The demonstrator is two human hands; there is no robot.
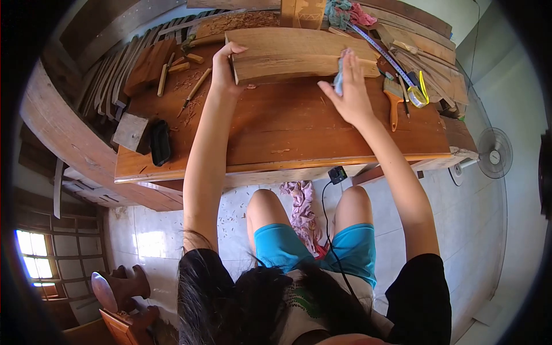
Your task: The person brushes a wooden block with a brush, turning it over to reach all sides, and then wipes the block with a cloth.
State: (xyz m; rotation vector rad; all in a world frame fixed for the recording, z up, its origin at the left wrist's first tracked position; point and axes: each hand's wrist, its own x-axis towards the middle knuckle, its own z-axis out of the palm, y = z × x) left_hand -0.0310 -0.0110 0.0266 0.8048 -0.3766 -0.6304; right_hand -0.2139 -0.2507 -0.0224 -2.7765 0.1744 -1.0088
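A long, thick wooden board [287,53] lies across the far part of the brown workbench [276,126], its pale front side toward me. At its left end my left hand [226,66] grips the edge, thumb over the top and fingers down the end. My right hand [352,92] is at the board's right part, fingers stretched along it and thumb apart. A light-blue piece [338,77] shows between that palm and the wood; whether it is cloth or folded sandpaper I cannot tell.
Right of the board lie a paintbrush [394,100] and a tape measure [417,96] with its blade pulled out. Leftward are a slim carving tool [196,89], wood shavings [187,115], a wood block [132,132] and a black case [160,144]. A fan [495,154] stands at right.
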